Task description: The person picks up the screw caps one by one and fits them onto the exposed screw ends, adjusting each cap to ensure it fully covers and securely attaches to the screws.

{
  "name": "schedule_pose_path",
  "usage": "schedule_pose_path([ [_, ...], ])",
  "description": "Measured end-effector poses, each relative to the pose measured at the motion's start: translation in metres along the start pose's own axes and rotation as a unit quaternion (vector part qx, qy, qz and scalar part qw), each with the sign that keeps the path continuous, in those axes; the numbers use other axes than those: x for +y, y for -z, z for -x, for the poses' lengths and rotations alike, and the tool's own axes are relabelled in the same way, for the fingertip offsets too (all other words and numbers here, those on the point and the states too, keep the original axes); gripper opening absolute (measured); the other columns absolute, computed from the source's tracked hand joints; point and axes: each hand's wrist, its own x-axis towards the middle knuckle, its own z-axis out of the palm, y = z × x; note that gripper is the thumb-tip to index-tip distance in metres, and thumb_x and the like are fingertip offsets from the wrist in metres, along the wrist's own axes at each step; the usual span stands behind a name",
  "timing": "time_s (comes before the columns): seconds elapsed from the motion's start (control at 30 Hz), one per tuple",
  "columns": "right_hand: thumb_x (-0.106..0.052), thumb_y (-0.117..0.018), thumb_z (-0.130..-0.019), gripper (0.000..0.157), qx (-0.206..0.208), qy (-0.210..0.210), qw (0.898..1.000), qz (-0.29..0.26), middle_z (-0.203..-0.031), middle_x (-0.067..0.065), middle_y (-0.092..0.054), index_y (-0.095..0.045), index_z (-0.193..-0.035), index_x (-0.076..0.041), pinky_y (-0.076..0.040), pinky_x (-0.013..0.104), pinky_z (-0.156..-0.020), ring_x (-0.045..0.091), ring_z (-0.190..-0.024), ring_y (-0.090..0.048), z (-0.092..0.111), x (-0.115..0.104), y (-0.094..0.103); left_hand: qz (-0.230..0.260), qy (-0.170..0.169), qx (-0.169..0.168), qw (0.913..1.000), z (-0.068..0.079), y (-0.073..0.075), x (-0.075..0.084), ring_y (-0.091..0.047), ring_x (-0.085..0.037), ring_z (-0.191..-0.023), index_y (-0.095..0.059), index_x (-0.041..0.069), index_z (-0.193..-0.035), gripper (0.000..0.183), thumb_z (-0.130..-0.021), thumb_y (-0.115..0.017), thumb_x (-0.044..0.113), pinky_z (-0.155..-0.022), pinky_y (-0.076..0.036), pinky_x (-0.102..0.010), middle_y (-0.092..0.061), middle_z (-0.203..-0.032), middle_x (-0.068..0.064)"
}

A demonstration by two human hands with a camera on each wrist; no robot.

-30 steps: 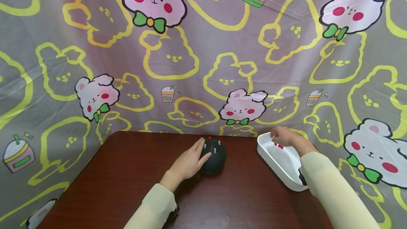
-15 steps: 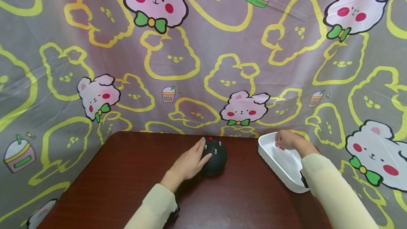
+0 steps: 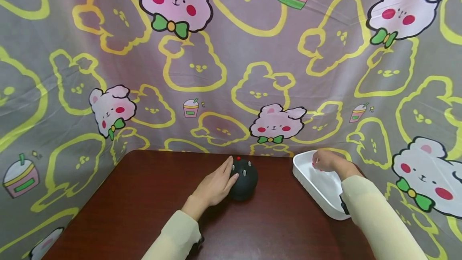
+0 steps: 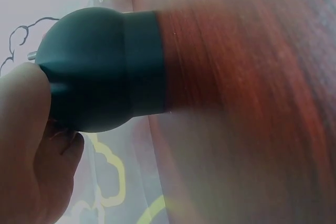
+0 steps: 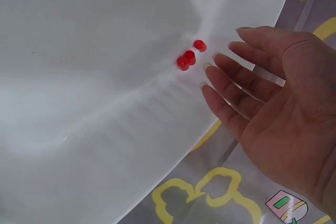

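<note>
My left hand (image 3: pixel 216 183) rests against the left side of a black ball-shaped stand (image 3: pixel 245 187), fingers straight, thumb across its near side. Its flat cylindrical base (image 4: pixel 147 61) shows in the left wrist view. Several short metal pins (image 3: pixel 244 173) stick out of the top, and a small red piece (image 3: pixel 238 158) sits at its far side. My right hand (image 5: pixel 283 93) is over the far end of the white tray (image 3: pixel 317 196), fingers loosely extended and thumb apart, holding nothing. Small red bead-like pieces (image 5: pixel 184 62) lie in the tray just off its fingertips.
The dark red-brown wooden table (image 3: pixel 151 196) carries the stand and the tray. A grey cloth (image 3: pixel 202 103) with yellow outlines and rabbit faces hangs behind and along both sides, close to the tray's far end.
My right hand has shifted slightly down and right over the tray, and its fingers cover more of the red pieces in the head view. My left hand stays on the stand.
</note>
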Motion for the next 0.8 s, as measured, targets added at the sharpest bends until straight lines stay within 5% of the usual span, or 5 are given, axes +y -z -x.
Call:
schedule_pose_path([
  [0.4,-0.003,-0.069,-0.084,0.026,-0.032,-0.037,0.998,0.034,-0.093,0.020,-0.067,-0.066,-0.104,0.014,-0.054,0.050,-0.082,0.031,-0.083,-0.062,0.000,0.005,0.001,0.012,0.003,0.001,0.9999,0.001,-0.004,-0.002,-0.032,-0.023,-0.152,-0.023,0.006,-0.163,0.074,-0.109,-0.035,0.054,-0.120,-0.033,-0.041,-0.025,-0.169,-0.010],
  [0.8,-0.004,-0.063,-0.088,0.012,-0.067,-0.095,0.993,0.034,-0.083,0.015,-0.062,-0.063,-0.089,0.007,-0.055,0.047,-0.074,0.029,-0.076,-0.059,-0.009,0.022,-0.012,0.012,0.001,0.007,0.9999,0.001,-0.006,-0.001,-0.032,-0.023,-0.151,-0.025,0.004,-0.162,0.074,-0.109,-0.036,0.054,-0.120,-0.033,-0.042,-0.026,-0.168,-0.011],
])
